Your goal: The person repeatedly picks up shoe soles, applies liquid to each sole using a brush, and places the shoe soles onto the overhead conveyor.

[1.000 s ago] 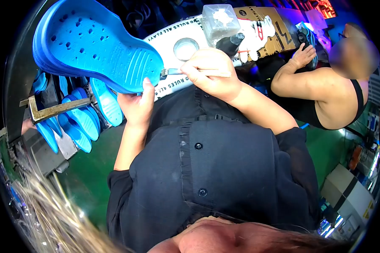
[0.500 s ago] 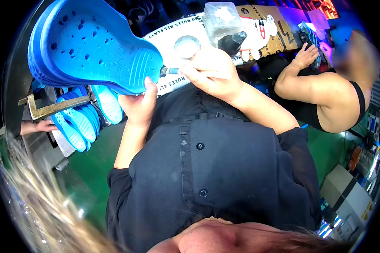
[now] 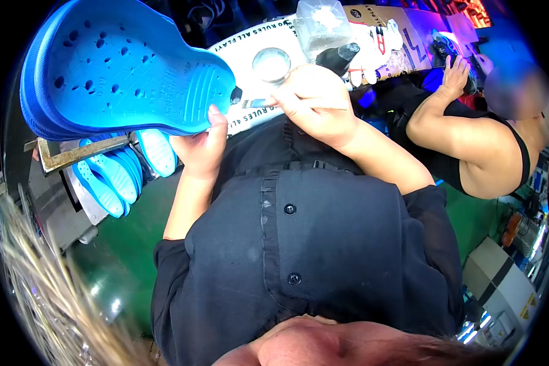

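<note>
My left hand (image 3: 202, 143) grips a large blue foam shoe sole (image 3: 128, 79) by its heel end, thumb on the top rim. The sole has holes in its front part and ridges near the heel. A black patch (image 3: 236, 95) shows on the outer edge of the heel. My right hand (image 3: 317, 100) is closed around a small brush (image 3: 257, 104), its tip pointing at the heel, just right of the black patch. Beyond my right hand stands a round clear dish (image 3: 271, 65) on the white printed table cover (image 3: 238, 41).
A clear plastic container (image 3: 321, 25), a black bottle (image 3: 338, 59) and white gloves (image 3: 365, 72) are on the table. More blue soles (image 3: 107, 183) lie at left beside a metal frame (image 3: 82, 152). A co-worker (image 3: 463, 134) sits at right.
The brush has drawn back right from the heel, exposing the black patch. The sole has shifted slightly left. Another person's hand at far left is gone from view.
</note>
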`<state>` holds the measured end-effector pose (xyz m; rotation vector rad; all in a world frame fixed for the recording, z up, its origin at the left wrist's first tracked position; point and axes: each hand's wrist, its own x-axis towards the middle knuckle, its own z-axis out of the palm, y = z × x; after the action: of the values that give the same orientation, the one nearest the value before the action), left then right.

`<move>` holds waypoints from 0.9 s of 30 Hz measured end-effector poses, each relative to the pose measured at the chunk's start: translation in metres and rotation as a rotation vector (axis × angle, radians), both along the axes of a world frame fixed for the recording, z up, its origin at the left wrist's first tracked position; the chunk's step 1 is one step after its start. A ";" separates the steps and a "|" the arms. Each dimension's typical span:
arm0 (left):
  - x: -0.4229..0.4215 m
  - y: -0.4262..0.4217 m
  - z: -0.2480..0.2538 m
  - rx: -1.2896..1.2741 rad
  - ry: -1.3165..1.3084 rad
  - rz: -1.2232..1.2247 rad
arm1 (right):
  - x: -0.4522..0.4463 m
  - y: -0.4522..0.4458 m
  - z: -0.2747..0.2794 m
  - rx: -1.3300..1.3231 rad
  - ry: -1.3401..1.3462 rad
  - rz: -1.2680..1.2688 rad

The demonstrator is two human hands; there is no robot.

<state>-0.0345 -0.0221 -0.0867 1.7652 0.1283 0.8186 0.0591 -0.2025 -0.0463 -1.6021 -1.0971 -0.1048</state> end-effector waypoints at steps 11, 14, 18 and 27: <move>-0.001 0.005 -0.006 0.102 -0.033 -0.009 | 0.003 0.009 -0.006 -0.023 -0.188 -0.096; -0.001 0.006 -0.007 0.150 -0.057 0.005 | 0.005 0.004 -0.006 -0.039 -0.212 -0.102; 0.000 0.004 0.007 0.134 -0.067 -0.021 | 0.006 -0.004 -0.003 -0.016 -0.184 -0.129; 0.002 0.018 0.084 -0.328 0.145 -0.342 | 0.014 -0.038 -0.018 0.025 0.127 -0.287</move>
<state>-0.0328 -0.0038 -0.0031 1.4792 0.0503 0.3956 0.0736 -0.2407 -0.0645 -1.7118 -0.7620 -0.2030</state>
